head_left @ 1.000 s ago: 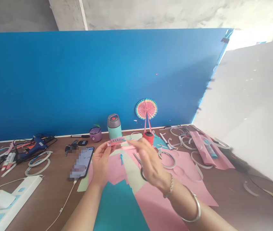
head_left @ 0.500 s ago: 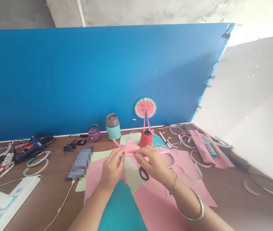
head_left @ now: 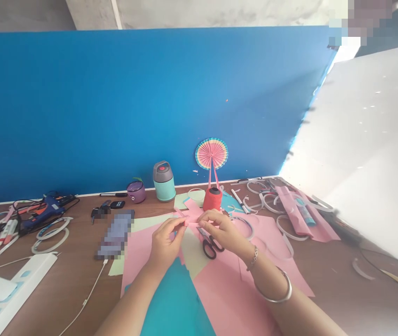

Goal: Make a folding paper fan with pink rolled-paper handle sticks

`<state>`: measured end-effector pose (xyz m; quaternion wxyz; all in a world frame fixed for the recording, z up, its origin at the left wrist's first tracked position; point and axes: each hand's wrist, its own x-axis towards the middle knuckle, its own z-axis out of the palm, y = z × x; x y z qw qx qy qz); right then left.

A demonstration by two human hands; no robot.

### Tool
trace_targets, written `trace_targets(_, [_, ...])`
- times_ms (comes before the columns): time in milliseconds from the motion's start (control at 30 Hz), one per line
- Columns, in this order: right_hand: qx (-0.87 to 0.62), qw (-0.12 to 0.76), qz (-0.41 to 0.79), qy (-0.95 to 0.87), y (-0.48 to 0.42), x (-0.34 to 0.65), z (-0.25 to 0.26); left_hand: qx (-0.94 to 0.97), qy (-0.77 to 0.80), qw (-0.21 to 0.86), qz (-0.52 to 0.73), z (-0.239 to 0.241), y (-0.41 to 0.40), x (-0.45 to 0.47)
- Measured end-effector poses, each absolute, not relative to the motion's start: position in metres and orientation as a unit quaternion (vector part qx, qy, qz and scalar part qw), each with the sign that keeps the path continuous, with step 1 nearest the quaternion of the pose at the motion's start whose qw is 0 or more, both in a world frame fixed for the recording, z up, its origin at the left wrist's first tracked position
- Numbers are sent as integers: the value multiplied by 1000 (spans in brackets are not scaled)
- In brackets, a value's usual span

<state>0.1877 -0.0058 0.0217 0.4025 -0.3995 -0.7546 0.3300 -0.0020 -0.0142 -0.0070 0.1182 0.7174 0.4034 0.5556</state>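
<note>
A pleated piece of pink paper (head_left: 192, 223) is stretched between my two hands above the paper sheets. My left hand (head_left: 167, 235) pinches its left end, thumb and forefinger together. At the other end my right hand (head_left: 222, 228) closes on the paper, its fingers bent; part of the paper is hidden behind them. Scissors with black handles (head_left: 209, 249) lie just under my right hand. Beyond the hands stands a red spool of thread (head_left: 212, 199). Behind the spool, a round pleated paper fan (head_left: 211, 154) with pink, yellow and blue rings leans upright against the blue board.
Pink sheets (head_left: 234, 294), a blue sheet (head_left: 171, 298) and pale green paper overlap beneath my arms. To the left are a phone (head_left: 117, 233), a power strip (head_left: 17, 289) and a glue gun (head_left: 46, 210). A turquoise flask (head_left: 164, 182) stands behind. Coiled strips (head_left: 283, 240) lie right.
The pleated paper is now held lower and flatter, with its folds less visible. More of the scissors shows. A person, blurred out, has appeared at the top right.
</note>
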Motion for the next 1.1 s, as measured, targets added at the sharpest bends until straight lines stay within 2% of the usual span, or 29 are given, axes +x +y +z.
trace_targets(1100, [-417,407,322,-746,-7,184,25,725,399,135,544,-6,-18,-1])
